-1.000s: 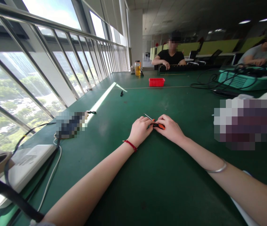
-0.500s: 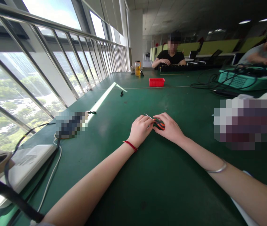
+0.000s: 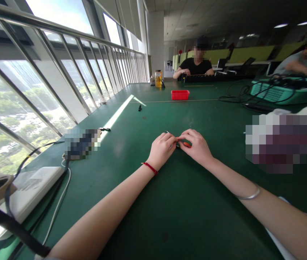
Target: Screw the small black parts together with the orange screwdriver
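A screwdriver (image 3: 187, 144) with an orange and black handle lies between my hands, just over the green table (image 3: 142, 202). My left hand (image 3: 161, 147) is closed at its front end, fingers curled around the shaft area; only a bit of metal shows past the knuckles. With thumb and fingers, my right hand (image 3: 197, 148) pinches the handle and hides much of it. The fingertips of both hands almost meet there. Whether the left fingers hold anything else cannot be seen.
A red tray (image 3: 180, 95) stands ahead, a small black piece (image 3: 139, 107) left of it. A power strip (image 3: 31, 195) with cables is at the left. To the right are a blurred bundle (image 3: 286, 141) and a teal basket (image 3: 275, 94). Two people sit beyond.
My right fingers have shifted over the screwdriver's handle, which now looks turned and shows less. Less of the metal shaft is visible. My left hand has stayed nearly in place.
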`<state>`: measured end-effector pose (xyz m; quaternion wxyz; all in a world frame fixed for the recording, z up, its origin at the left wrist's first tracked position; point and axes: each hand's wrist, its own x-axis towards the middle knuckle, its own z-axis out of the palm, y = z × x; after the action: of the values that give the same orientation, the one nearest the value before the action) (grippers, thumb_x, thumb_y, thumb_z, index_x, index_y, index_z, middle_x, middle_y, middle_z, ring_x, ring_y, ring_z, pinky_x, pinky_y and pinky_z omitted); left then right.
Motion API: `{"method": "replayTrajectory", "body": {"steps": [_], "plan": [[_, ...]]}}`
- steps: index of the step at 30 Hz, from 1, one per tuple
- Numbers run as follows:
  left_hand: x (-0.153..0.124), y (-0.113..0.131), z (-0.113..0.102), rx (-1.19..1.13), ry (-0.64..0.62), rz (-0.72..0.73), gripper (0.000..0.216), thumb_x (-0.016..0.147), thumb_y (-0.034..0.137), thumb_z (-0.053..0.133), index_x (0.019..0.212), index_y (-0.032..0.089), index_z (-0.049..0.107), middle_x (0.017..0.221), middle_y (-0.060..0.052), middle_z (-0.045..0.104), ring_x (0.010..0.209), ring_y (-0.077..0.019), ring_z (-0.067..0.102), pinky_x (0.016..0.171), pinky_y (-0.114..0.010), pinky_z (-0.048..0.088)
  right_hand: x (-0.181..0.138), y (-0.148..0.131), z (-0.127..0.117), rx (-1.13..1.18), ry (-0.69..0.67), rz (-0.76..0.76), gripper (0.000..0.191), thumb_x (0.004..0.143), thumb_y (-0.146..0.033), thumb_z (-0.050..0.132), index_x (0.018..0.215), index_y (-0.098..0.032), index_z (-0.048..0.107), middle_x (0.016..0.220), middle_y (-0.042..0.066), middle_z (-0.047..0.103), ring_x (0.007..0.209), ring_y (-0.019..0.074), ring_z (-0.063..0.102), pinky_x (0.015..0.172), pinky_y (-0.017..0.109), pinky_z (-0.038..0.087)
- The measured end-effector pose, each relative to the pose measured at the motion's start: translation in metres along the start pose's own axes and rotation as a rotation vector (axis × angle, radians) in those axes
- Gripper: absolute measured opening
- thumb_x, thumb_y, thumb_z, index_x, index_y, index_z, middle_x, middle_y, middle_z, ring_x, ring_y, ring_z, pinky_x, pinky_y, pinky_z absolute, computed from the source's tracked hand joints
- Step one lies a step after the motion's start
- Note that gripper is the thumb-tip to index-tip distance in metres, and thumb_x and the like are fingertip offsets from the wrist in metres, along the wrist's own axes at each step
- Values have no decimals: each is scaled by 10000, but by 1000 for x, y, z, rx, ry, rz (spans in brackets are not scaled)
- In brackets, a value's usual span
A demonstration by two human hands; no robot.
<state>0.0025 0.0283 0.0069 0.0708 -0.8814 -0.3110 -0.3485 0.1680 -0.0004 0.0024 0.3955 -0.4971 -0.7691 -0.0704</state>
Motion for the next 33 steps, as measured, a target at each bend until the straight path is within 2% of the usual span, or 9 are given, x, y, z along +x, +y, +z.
{"method": "replayTrajectory", "body": {"steps": [15,24,28,33], "plan": [[0,1,0,8,60,-15,95,859,152,453,885,175,541,852,-36,621,807,-156,551,715,-275,457,1,-3,-3,90,39,10,104,819,-222,523,831,-221,626,856,47,621,846,193,558,771,335,446],[-1,4,-2,83,42,22,136,880,180,434,909,189,567,859,-29,625,826,-158,549,710,-277,426,2,2,-1,143,-1,48,91,818,-256,540,788,-216,616,861,50,618,844,193,567,781,352,442],[0,3,-1,15,34,-20,132,872,240,484,944,193,585,911,-35,625,872,-170,553,751,-293,441,2,2,-2,178,32,45,71,812,-232,540,792,-211,605,861,49,616,846,188,565,784,352,444],[1,-1,0,-200,23,-157,115,855,255,541,908,201,627,922,-28,640,884,-161,574,795,-304,470,2,4,-3,198,51,49,61,796,-216,543,795,-222,604,850,41,610,851,188,566,796,357,449]]}}
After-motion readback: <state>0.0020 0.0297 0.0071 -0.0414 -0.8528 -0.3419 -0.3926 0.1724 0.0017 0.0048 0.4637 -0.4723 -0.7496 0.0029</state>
